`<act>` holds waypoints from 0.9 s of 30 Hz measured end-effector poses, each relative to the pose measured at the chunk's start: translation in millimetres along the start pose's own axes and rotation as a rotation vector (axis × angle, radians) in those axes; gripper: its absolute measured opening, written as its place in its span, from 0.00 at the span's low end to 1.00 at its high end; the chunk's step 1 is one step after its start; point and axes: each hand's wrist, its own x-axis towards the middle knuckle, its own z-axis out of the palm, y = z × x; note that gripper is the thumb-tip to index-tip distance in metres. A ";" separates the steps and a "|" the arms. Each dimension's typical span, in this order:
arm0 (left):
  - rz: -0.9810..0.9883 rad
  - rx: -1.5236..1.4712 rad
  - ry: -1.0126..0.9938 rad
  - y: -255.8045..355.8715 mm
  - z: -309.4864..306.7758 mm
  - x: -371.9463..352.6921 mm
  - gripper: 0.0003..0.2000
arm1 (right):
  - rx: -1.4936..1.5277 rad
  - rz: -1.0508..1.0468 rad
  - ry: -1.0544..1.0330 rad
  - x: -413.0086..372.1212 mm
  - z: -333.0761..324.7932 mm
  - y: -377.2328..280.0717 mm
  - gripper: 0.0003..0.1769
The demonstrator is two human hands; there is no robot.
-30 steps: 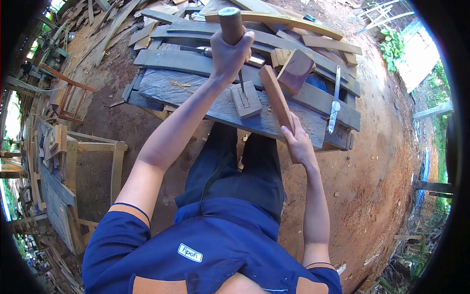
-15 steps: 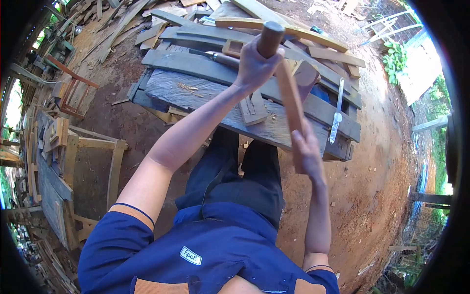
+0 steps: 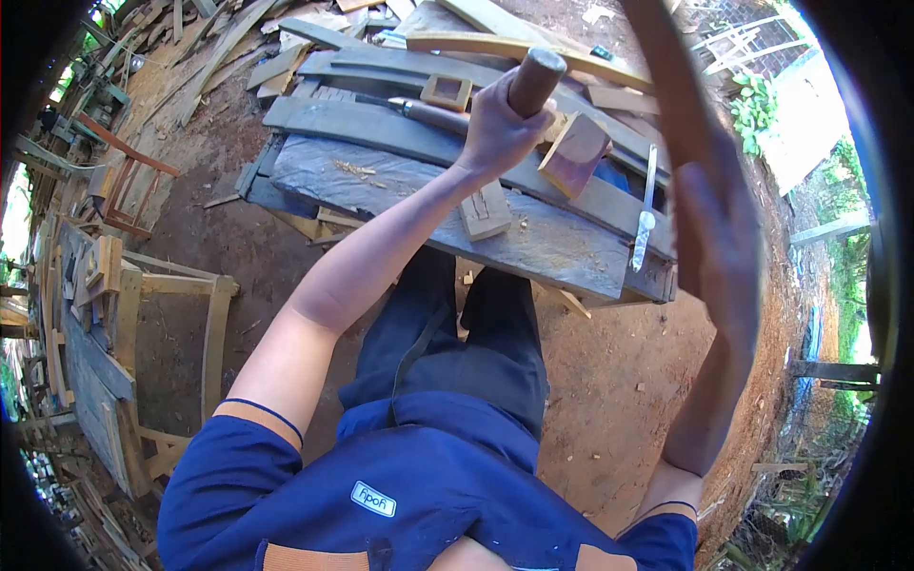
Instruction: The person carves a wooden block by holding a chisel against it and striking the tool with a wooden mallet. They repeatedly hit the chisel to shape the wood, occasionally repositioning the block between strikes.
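**Round handle in the left fist, stick aloft in the right**

Held a wooden stick (image 3: pixel 674 90) up off the bench (image 3: pixel 571 252) in the right hand (image 3: pixel 719 238), near the right edge, with fingers wrapped round the lower part; too blurred to tell more of the grip. Clenched a round handle (image 3: pixel 535 84) in the left hand (image 3: pixel 502 133) above the bench's middle, with the top end tilted rightward; could not make out the lower end behind the fist.

Judged the handle stiff and compact, best held mid-length with the top bare. Judged the stick solid, fairly heavy, best gripped low.

Found a slotted block (image 3: pixel 487 217) just inside the near edge, partly hidden by the left hand; probably hard and light, best steadied by the sides. Saw open air beyond the near edge, but tight room toward the far edge among planks (image 3: pixel 328 116) and a dark-topped block (image 3: pixel 576 154). Noted a long strip with a wrapped end (image 3: pixel 645 228) near the right edge, best kept clear of the swinging side. Farther off, saw scattered boards (image 3: pixel 228 62) on the ground.
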 end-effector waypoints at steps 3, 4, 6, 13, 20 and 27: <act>0.056 -0.030 0.010 -3.9 1.5 -5.2 0.09 | 0.088 -0.147 0.039 6.5 22.7 18.8 0.32; 0.072 -0.006 0.020 -4.5 2.3 -5.5 0.12 | -0.064 -0.242 -0.026 9.8 28.4 37.8 0.31; 0.044 -0.006 0.028 0.4 3.1 -1.7 0.17 | -0.212 -0.335 -0.103 13.7 25.5 44.9 0.29; -0.102 -0.324 0.194 -21.8 -35.6 2.9 0.06 | 0.245 0.307 -0.205 -36.3 57.4 86.3 0.31; -0.319 -0.779 0.530 -28.3 -79.1 4.6 0.09 | 0.262 0.378 -0.250 -93.6 93.3 144.2 0.34; -0.211 -0.680 0.285 -1.2 -53.5 -0.9 0.06 | 0.336 0.447 -0.209 -100.3 90.4 153.5 0.33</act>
